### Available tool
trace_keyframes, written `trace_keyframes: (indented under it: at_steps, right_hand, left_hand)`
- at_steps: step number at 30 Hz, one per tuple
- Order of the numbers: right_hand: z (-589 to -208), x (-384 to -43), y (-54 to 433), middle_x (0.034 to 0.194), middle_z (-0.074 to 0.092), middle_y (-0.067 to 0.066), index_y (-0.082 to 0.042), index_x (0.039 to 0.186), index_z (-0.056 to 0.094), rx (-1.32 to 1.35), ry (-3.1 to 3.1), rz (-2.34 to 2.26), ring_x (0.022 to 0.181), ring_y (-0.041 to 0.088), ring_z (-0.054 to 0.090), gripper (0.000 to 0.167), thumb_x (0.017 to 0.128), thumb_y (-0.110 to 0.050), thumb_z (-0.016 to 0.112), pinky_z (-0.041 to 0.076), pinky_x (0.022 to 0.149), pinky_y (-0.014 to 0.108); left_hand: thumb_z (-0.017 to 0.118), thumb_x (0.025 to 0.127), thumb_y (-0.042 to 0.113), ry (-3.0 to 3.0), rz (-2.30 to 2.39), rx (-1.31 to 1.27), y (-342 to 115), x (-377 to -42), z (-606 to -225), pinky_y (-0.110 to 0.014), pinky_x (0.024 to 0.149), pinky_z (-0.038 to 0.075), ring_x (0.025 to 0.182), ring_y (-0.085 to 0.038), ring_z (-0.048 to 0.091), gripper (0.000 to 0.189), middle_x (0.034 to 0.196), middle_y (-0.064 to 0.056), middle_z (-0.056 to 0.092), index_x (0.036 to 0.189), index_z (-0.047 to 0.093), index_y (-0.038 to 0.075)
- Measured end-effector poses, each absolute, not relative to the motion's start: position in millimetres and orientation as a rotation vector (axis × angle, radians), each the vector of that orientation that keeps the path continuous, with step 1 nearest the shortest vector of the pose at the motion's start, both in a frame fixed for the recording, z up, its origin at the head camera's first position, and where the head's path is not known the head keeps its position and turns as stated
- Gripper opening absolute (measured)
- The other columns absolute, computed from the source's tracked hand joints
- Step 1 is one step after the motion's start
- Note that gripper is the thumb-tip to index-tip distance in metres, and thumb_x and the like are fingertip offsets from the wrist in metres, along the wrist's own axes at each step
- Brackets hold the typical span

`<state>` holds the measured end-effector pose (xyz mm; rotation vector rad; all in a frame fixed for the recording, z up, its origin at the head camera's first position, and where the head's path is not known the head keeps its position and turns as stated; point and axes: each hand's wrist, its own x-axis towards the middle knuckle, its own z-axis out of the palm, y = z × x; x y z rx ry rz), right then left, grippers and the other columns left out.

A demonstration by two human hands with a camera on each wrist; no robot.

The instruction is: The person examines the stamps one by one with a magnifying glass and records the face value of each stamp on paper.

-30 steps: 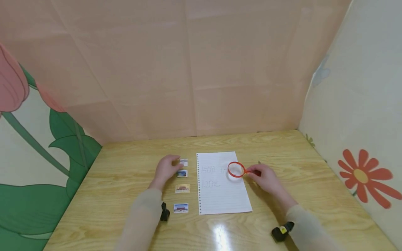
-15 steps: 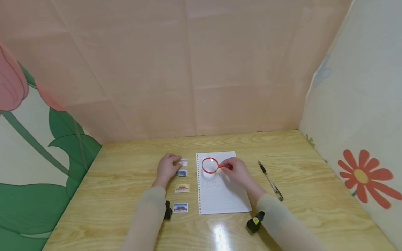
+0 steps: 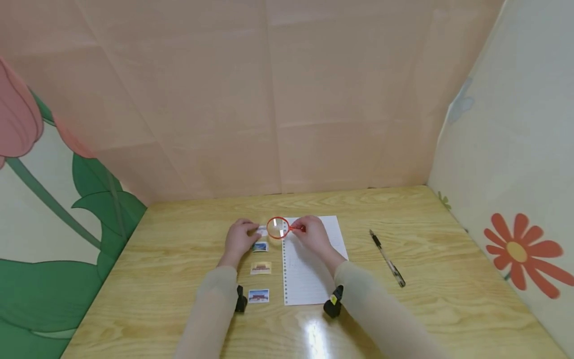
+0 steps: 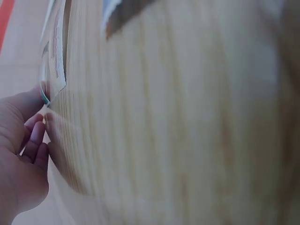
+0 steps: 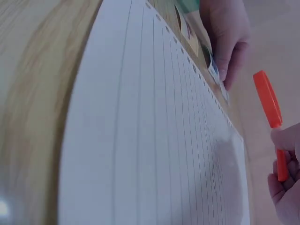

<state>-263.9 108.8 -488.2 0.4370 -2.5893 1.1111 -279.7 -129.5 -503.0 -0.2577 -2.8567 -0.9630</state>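
My right hand [image 3: 312, 234] pinches the handle of a red-rimmed magnifying glass [image 3: 278, 228], its lens raised over the left edge of a lined sheet [image 3: 309, 284]. In the right wrist view, thumb and fingers close round the red handle [image 5: 281, 164]. At the farthest postage stamp [image 3: 262, 231], my left hand [image 3: 236, 240] holds the stamp's left side between thumb and fingertip, partly covering it. Nearer me in the same column lie a blue-green stamp [image 3: 260, 247], a yellow stamp [image 3: 261, 268] and a blue stamp with a red building [image 3: 258, 296].
A black-gripped clear pen [image 3: 387, 259] lies on the wooden table [image 3: 448, 299] to the right of the sheet. A pink-covered wall [image 3: 278, 99] stands behind the table, with flower-printed panels at both sides.
My right hand has carried the magnifying glass leftward from the right part of the sheet to its left edge, close to the far stamp. The pen has come into view. The left hand stays at the stamp.
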Motion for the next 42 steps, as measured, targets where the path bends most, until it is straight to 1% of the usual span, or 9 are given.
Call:
trace_keyframes:
  at_steps: [5, 9, 13, 16, 20, 25, 32, 39, 42]
  right_hand:
    - [-485.5, -265.7, 90.3, 0.078, 0.065, 0.002, -0.006, 0.083, 0.075, 0.404, -2.613, 1.078, 0.078, 0.020, 0.055, 0.007, 0.081, 0.000, 0.077, 0.048, 0.076, 0.038]
    - [-484.6, -266.4, 78.3, 0.081, 0.064, 0.003, -0.006, 0.086, 0.075, 0.340, -2.664, 1.073, 0.082, 0.021, 0.055, 0.007, 0.083, 0.000, 0.075, 0.048, 0.080, 0.039]
    - [-488.6, -268.0, 71.0, 0.080, 0.061, 0.002, -0.007, 0.087, 0.075, 0.305, -2.686, 1.077, 0.082, 0.021, 0.053, 0.008, 0.083, 0.000, 0.075, 0.046, 0.078, 0.038]
    - [-492.0, -268.2, 68.6, 0.076, 0.059, 0.001, -0.007, 0.086, 0.075, 0.308, -2.660, 1.066, 0.078, 0.020, 0.051, 0.007, 0.083, -0.001, 0.076, 0.045, 0.075, 0.037]
    - [-492.1, -267.1, 66.5, 0.075, 0.059, 0.000, -0.007, 0.085, 0.076, 0.297, -2.645, 1.054, 0.077, 0.020, 0.051, 0.006, 0.083, -0.002, 0.077, 0.044, 0.075, 0.037]
    - [-491.2, -265.8, 64.3, 0.077, 0.059, 0.002, -0.007, 0.086, 0.076, 0.264, -2.667, 1.067, 0.079, 0.021, 0.052, 0.007, 0.083, -0.002, 0.077, 0.046, 0.076, 0.038]
    - [-494.6, -265.4, 63.2, 0.077, 0.063, 0.002, -0.007, 0.084, 0.075, 0.294, -2.646, 1.044, 0.079, 0.022, 0.056, 0.007, 0.081, -0.001, 0.077, 0.047, 0.083, 0.041]
    - [-496.6, -266.8, 62.3, 0.079, 0.063, 0.003, -0.008, 0.084, 0.075, 0.266, -2.671, 1.051, 0.081, 0.023, 0.056, 0.008, 0.080, -0.001, 0.077, 0.047, 0.083, 0.041]
    - [-497.9, -267.9, 61.3, 0.080, 0.063, 0.003, -0.008, 0.085, 0.075, 0.257, -2.688, 1.053, 0.084, 0.024, 0.056, 0.008, 0.081, 0.000, 0.076, 0.047, 0.085, 0.041]
  left_hand:
    - [0.082, 0.082, 0.019, -2.827, -0.966, -0.287, -130.8, -280.2, -504.2, -0.049, 0.104, 0.043, 0.113, -0.035, 0.058, 0.035, 0.121, -0.016, 0.063, 0.112, 0.074, 0.004]
    - [0.082, 0.081, 0.017, -2.809, -0.965, -0.305, -131.7, -280.8, -505.4, -0.049, 0.102, 0.044, 0.111, -0.035, 0.059, 0.033, 0.118, -0.016, 0.064, 0.110, 0.074, 0.003]
    - [0.081, 0.081, 0.012, -2.823, -0.950, -0.294, -131.5, -281.8, -505.2, -0.048, 0.102, 0.044, 0.112, -0.035, 0.059, 0.031, 0.118, -0.015, 0.064, 0.109, 0.074, 0.001]
    - [0.080, 0.081, 0.011, -2.833, -0.941, -0.288, -131.3, -281.8, -503.9, -0.048, 0.103, 0.044, 0.113, -0.035, 0.058, 0.030, 0.120, -0.015, 0.064, 0.109, 0.074, 0.000]
    - [0.081, 0.081, 0.012, -2.841, -0.954, -0.270, -130.5, -280.5, -502.0, -0.048, 0.104, 0.042, 0.114, -0.035, 0.058, 0.032, 0.121, -0.015, 0.063, 0.110, 0.073, 0.000]
    - [0.081, 0.081, 0.012, -2.850, -0.964, -0.250, -130.1, -280.3, -501.2, -0.048, 0.104, 0.042, 0.114, -0.035, 0.057, 0.033, 0.121, -0.015, 0.063, 0.110, 0.073, 0.000]
    - [0.081, 0.081, 0.010, -2.850, -0.962, -0.248, -130.2, -280.7, -502.0, -0.048, 0.103, 0.043, 0.113, -0.035, 0.058, 0.030, 0.120, -0.015, 0.064, 0.109, 0.073, -0.001]
    - [0.081, 0.080, 0.009, -2.848, -0.960, -0.253, -129.4, -280.5, -501.9, -0.048, 0.102, 0.044, 0.112, -0.034, 0.059, 0.030, 0.118, -0.015, 0.064, 0.107, 0.074, -0.001]
    - [0.080, 0.081, 0.008, -2.862, -0.960, -0.235, -129.1, -280.3, -501.4, -0.047, 0.103, 0.044, 0.113, -0.034, 0.058, 0.029, 0.119, -0.015, 0.063, 0.108, 0.073, -0.001]
